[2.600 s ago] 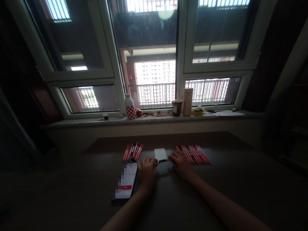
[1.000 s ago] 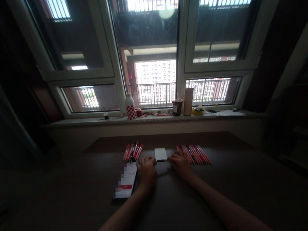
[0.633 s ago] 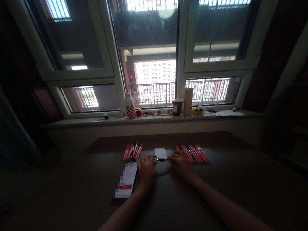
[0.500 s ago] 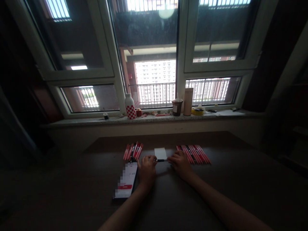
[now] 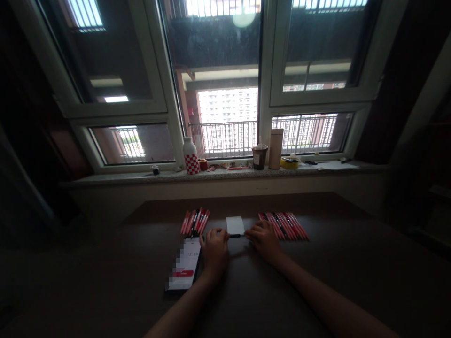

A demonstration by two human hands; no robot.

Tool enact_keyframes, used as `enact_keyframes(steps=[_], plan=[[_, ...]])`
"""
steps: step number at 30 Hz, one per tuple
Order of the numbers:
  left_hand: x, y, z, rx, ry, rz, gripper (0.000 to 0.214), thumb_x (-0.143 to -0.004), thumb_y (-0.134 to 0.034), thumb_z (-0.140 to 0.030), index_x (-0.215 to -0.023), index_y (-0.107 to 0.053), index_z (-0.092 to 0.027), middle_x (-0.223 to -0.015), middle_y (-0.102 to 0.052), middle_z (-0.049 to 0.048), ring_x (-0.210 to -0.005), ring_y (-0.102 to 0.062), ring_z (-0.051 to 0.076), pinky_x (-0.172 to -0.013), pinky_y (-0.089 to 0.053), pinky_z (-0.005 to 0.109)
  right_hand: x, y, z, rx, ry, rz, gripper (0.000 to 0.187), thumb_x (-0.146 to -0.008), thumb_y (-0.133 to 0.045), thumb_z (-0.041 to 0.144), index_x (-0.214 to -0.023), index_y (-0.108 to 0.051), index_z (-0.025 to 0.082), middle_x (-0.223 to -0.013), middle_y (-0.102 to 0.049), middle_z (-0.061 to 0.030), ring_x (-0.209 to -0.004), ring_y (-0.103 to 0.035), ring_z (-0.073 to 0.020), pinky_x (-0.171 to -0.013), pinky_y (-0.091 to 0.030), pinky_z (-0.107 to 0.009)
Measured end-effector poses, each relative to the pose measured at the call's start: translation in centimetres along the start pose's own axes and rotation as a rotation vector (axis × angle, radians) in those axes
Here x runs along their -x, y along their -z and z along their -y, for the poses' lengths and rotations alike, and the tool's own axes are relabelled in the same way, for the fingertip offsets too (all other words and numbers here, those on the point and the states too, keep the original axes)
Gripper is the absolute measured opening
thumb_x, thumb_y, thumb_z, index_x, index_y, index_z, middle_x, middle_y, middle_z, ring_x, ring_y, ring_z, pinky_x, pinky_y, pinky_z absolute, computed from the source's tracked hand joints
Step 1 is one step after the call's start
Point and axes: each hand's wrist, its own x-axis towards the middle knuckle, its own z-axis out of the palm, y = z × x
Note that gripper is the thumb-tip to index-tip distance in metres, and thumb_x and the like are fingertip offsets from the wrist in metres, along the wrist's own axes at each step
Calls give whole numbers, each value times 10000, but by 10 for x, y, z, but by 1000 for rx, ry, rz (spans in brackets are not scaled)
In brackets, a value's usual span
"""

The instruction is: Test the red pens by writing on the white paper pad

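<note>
A dark pen (image 5: 235,235) lies crosswise between my two hands, its ends hidden by the fingers. My left hand (image 5: 215,246) is closed on its left end, and the fingers of my right hand (image 5: 263,238) pinch the right end. Just beyond the pen is a small white paper square (image 5: 235,225). Close by my left hand lies a phone (image 5: 192,260) with a lit screen. Behind the phone is a row of red and black pens (image 5: 195,222). A wider row of similar pens (image 5: 287,226) lies beside my right hand.
All this rests on a dark brown table (image 5: 317,291). Behind it, the windowsill (image 5: 169,177) carries a checkered bottle (image 5: 191,157), a cup with a dark drink (image 5: 260,157), a tan flask (image 5: 276,149) and a yellow tape roll (image 5: 289,163).
Both hands stay nearly in place, with the pen shifting very slightly between them. The digits on the phone screen have changed.
</note>
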Motion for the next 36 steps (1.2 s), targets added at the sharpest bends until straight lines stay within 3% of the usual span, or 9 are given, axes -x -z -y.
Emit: enact_keyframes(steps=[9,16,22,36], plan=[[-1,1,1,68,12,4,331,-927,-349,-325,-897,-667,-241,-1085,-612,47,-1052,-496,213,-1016,-250,476,0,-1,-2,-20,6,8,152,-866,-604,246,-960,-712,296,-891,-706,-9,-1004,-485,-228,-952,-278,-408],[-2,-4,4,168,6,-2,306,-908,-416,-344,-1144,-599,-279,-1131,-596,59,-1092,-488,218,-1054,-218,490,0,-5,-4,-29,-29,-13,144,-857,-609,222,-940,-713,279,-870,-703,-7,-988,-493,-223,-953,-273,-408],[-2,-2,3,164,4,1,232,-902,-416,-273,-993,-629,-257,-1079,-606,43,-1068,-505,203,-1081,-176,496,1,-4,-5,-6,-23,-5,151,-855,-611,236,-954,-712,288,-887,-707,-9,-993,-494,-226,-953,-276,-412],[-2,-2,2,71,27,-22,320,-936,-320,-346,-912,-621,-240,-1062,-609,41,-1028,-520,203,-1032,-237,493,0,-3,-4,-31,-20,2,144,-858,-608,241,-939,-718,288,-876,-707,-9,-990,-492,-229,-947,-287,-408]])
